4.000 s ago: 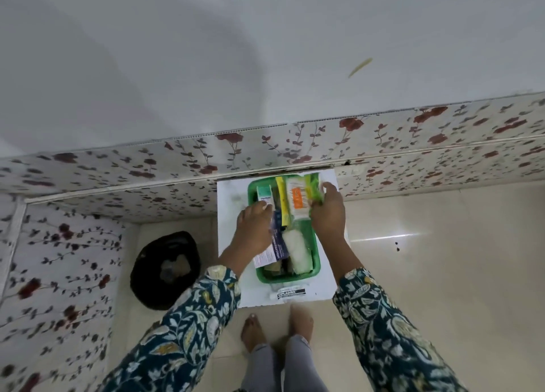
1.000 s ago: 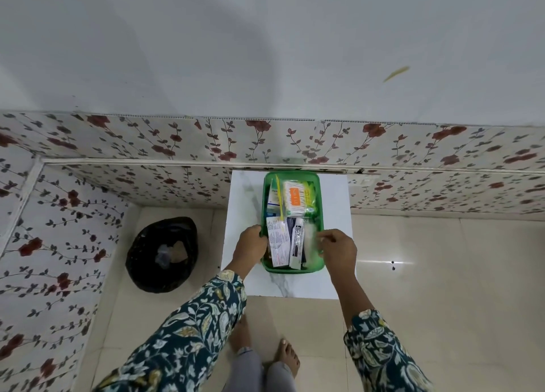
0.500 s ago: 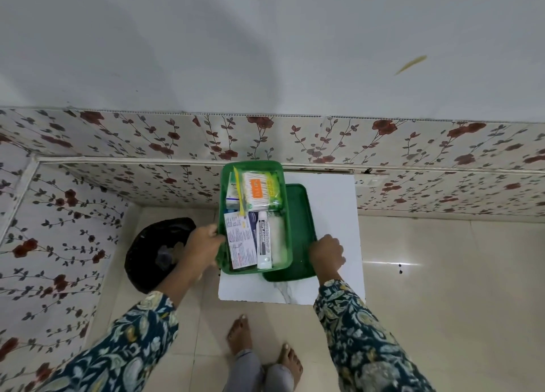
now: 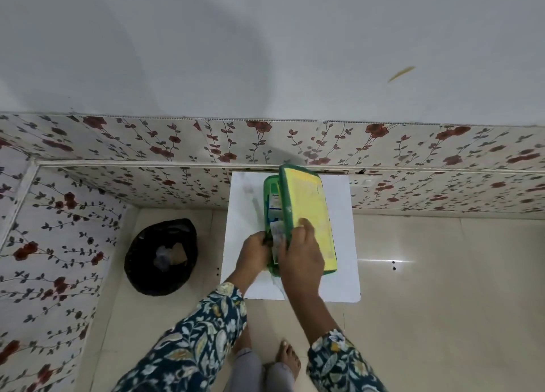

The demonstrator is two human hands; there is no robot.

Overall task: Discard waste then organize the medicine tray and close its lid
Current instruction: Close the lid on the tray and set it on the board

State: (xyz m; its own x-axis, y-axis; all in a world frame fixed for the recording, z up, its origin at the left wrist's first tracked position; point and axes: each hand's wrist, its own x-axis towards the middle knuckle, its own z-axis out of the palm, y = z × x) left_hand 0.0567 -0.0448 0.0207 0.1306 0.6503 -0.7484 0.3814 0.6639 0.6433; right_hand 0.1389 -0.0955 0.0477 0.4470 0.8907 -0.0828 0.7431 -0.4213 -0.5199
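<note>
A green medicine tray (image 4: pixel 267 189) stands on a small white table (image 4: pixel 342 238). Its lid (image 4: pixel 309 214), green-rimmed with a yellow top, is tilted over the tray and covers most of it. Medicine boxes and leaflets (image 4: pixel 275 206) show through the gap along the left side. My right hand (image 4: pixel 300 253) grips the lid's near left edge. My left hand (image 4: pixel 253 254) holds the tray's near left corner.
A black waste bin (image 4: pixel 160 257) with scraps inside stands on the floor left of the table. A wall with floral panels runs behind the table and along the left. My bare feet (image 4: pixel 290 359) are on the tiled floor below the table.
The lid lay flat on the table to the right of the tray; my right hand has lifted it and brought it over the tray. The tray is back at the table's middle.
</note>
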